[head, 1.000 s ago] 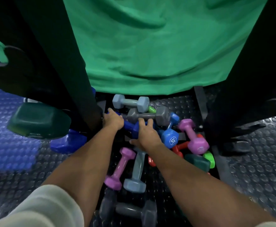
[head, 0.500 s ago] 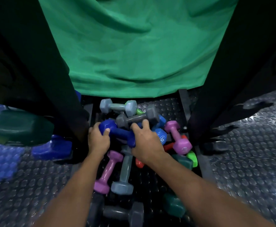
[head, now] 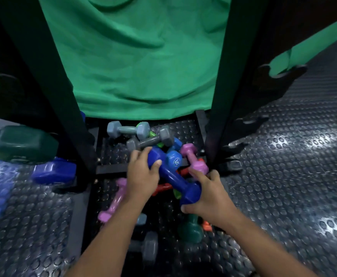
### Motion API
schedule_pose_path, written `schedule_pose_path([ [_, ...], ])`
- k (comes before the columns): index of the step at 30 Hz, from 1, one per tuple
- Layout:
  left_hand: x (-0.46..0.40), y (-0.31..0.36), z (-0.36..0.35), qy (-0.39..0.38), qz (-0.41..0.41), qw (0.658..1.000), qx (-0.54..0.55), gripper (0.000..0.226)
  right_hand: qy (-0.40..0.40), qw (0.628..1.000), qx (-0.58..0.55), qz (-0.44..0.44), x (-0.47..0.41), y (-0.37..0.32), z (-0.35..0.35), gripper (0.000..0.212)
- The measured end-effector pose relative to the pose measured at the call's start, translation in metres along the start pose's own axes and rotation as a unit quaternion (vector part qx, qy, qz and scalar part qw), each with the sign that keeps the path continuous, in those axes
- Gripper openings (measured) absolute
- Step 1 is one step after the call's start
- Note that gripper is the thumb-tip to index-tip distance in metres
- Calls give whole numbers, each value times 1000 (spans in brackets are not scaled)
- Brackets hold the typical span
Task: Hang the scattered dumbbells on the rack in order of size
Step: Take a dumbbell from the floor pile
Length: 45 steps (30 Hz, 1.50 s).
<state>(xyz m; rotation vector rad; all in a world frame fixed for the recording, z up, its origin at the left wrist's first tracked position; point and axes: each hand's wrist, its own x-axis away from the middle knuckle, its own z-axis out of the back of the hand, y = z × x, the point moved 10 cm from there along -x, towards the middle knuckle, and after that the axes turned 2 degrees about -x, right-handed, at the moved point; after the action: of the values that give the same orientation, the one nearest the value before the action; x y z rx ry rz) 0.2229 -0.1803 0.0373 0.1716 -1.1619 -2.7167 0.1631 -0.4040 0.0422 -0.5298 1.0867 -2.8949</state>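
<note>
Sitting at the far left on the studded floor (head: 283, 186) are a dark green weight (head: 23, 143) and a blue weight (head: 53, 170), outside the black rack upright (head: 49, 86). Next comes the left hand (head: 141, 176), fingers curled over the upper head of the dark blue dumbbell (head: 172, 175), which lies slanted across the heap between the two uprights. Behind it lie a light grey dumbbell (head: 127, 129) and a darker grey dumbbell (head: 149, 139); just to its right are a bright blue dumbbell head (head: 173, 159) and a pink dumbbell (head: 193, 158). The right hand (head: 209, 198) clamps the lower head of the dark blue dumbbell. The step in hand looks like lifting this one free of the pile. The next move likely calls for raising it level with both hands so it clears its neighbours, then carrying it to whichever rack hook suits its size.
</note>
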Motion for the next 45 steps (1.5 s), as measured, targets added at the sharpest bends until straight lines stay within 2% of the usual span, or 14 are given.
schedule_pose_path([
  [5,15,53,-53,-66,-71,993,-74,50,4,997,-9,-77,32,61,6,94],
  [9,21,84,-84,-115,-118,981,-99,49,19,987,-103,-125,49,84,-1,82],
  [12,13,79,-89,-126,-70,987,-71,52,28,971,-197,-132,50,83,-10,89],
  [15,8,55,-87,-135,0,991,-20,56,7,975,-205,-92,42,70,-17,104],
  [18,13,56,-88,-147,-28,988,-29,52,-120,990,-74,10,46,51,-40,114],
  [21,10,64,-88,-159,-66,985,-29,52,-165,983,-9,78,46,42,-58,99],
  [25,3,69,-93,-196,-83,976,-53,50,-136,988,11,75,46,35,-60,77],
  [32,14,97,-92,-201,-136,967,-79,53,-67,994,-57,61,76,27,-41,76],
  [34,15,111,-92,-214,-121,969,-34,51,-23,994,-92,58,91,19,-26,73],
  [36,13,122,-90,-241,-53,966,80,53,18,991,-127,46,105,11,-8,69],
  [38,6,133,-81,-230,-6,959,165,58,67,981,-179,23,118,7,12,64],
  [41,-7,135,-64,-192,13,960,202,52,145,944,-295,-29,138,12,33,62],
  [43,-10,136,-58,-179,30,949,258,43,185,929,-318,-40,146,17,48,61],
  [45,-10,142,-55,-180,36,937,296,45,200,930,-308,-38,145,24,71,60],
])
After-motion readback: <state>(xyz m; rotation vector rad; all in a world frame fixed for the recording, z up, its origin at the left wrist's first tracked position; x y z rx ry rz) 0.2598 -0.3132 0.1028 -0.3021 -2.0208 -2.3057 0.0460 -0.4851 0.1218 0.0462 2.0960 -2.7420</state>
